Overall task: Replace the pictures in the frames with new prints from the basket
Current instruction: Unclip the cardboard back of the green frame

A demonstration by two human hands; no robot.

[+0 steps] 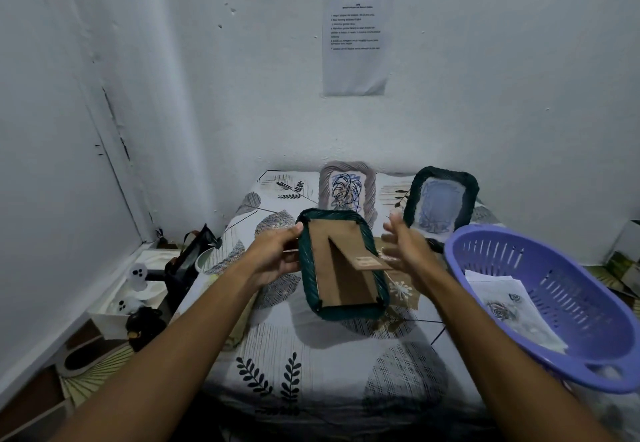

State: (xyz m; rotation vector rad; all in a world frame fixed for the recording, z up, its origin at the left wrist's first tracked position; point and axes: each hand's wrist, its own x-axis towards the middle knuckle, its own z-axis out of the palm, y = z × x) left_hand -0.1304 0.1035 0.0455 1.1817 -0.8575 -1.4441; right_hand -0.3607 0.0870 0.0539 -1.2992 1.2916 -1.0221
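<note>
Gripping the green frame [341, 268] back-up by its left edge, the left hand [273, 256]; right hand [403, 247] spread — blurred — beside its stand; beyond stand two frames [348, 188]; right, the basket [554, 303] of prints [509, 310].

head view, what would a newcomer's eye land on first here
First, the dark green frame held back-up at centre, its brown stand flipped out; the left hand grips its edge and the right hand hovers open beside it. Next, the purple basket of prints on the right.

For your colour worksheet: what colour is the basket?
Purple basket, seen in the head view.
</note>
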